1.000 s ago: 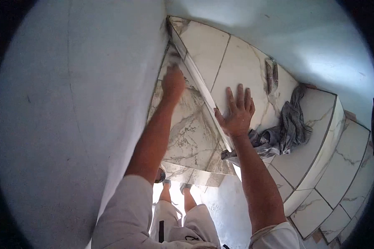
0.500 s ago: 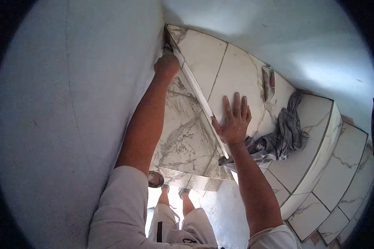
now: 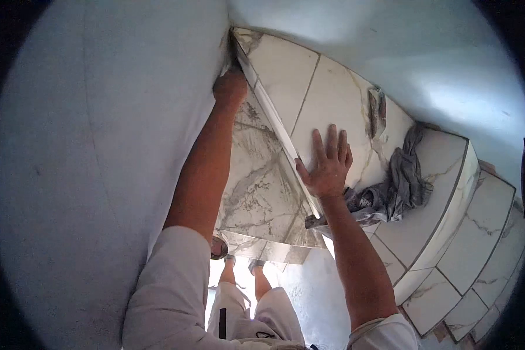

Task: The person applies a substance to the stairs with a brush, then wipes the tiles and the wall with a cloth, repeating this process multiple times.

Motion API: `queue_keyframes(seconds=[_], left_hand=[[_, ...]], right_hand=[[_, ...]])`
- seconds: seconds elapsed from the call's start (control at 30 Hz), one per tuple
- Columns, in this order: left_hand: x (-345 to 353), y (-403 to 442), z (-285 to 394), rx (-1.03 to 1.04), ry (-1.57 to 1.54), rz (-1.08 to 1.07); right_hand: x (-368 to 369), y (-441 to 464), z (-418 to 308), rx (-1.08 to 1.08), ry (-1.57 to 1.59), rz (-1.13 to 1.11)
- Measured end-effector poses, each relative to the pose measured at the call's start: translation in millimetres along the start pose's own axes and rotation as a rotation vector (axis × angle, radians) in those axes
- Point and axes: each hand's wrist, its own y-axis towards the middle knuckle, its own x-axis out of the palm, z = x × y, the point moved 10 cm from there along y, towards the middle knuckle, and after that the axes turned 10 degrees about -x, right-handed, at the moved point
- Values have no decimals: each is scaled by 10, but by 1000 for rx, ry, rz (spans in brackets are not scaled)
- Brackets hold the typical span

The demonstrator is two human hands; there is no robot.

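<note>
My left hand is closed, reaching deep into the narrow corner where the lower marbled tile step meets the wall. Whatever its fingers hold is hidden behind the hand. My right hand lies open, fingers spread, on the white tile of the step above, its thumb by the pale edge strip. Beside the right wrist lies a crumpled grey cloth. Grey smears mark the lower tile.
Pale blue walls rise on the left and behind the steps. A torn, dirty strip lies on the upper tile. More tiled steps curve away at right. A round, dark-rimmed object sits at the lower step's front edge.
My left hand has shifted slightly toward the wall, and a grey bit visible beyond its fingers is now hidden. My right hand stays flat on the tile. The view has tilted slightly.
</note>
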Motion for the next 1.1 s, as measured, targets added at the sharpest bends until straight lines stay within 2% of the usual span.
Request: queue_keyframes(seconds=[0.03,0.1,0.13,0.17,0.2,0.23,0.3,0.37,0.4,0.43,0.47,0.5,0.57,0.6,0.67,0.73,0.77,0.8,0.87,0.93,0.97,1.03,1.1], left_hand=[[163,-53,-16,2,2,-11],[351,-324,130,158,-35,79],[487,-692,221,156,-55,-111],[930,-1022,230,175,-132,-99],[1538,-1547,361,282,6,-159],[1690,-2059,392,194,-166,-351],[1759,-2613,402,244,-88,-313],[1172,-2287,296,174,-113,-234],[764,-1982,215,101,-136,-146],[559,-1585,102,-48,-182,-150],[461,-1208,40,38,-181,151],[464,-805,30,40,-79,43],[478,-300,-14,24,-71,99],[501,-366,-22,9,-69,102],[691,-696,142,4,-81,5],[929,-1680,460,141,-59,-128],[1304,-2157,622,319,-116,-273],[1425,-2432,638,316,-109,-261],[1839,-2886,653,265,-122,-560],[1323,-2399,434,251,-80,-339],[1043,-2016,213,109,-210,-205],[361,-1391,40,20,-172,98],[298,-590,-59,7,-199,131]], right_hand=[[6,1,-4,4,-14,-17],[29,-25,-12,8,-27,-43],[23,-14,-15,2,-36,-34],[8,-14,-18,-2,-46,-26],[13,-27,-14,-1,-44,-28],[9,-28,-9,-12,-38,-4],[-8,-11,-18,-20,-28,20],[-23,-20,-20,-9,-19,1],[-10,-43,-34,-16,-15,-4],[-5,-47,-29,-12,-22,3],[-7,-27,-27,-11,-30,15],[-8,-16,-44,-10,-49,-16],[-4,-35,-50,-23,-39,6],[-11,-33,-54,-27,-34,27],[11,-41,-72,-37,-35,17],[1,-48,-70,-40,-55,40],[-7,-43,-75,-45,-50,45],[-6,-33,-67,-41,-51,44],[-5,-13,-83,-40,-48,43],[-8,-34,-70,-31,-53,21],[4,-38,-62,-31,-56,23],[4,-50,-70,-44,-69,40],[2,-38,-67,-42,-77,39]])
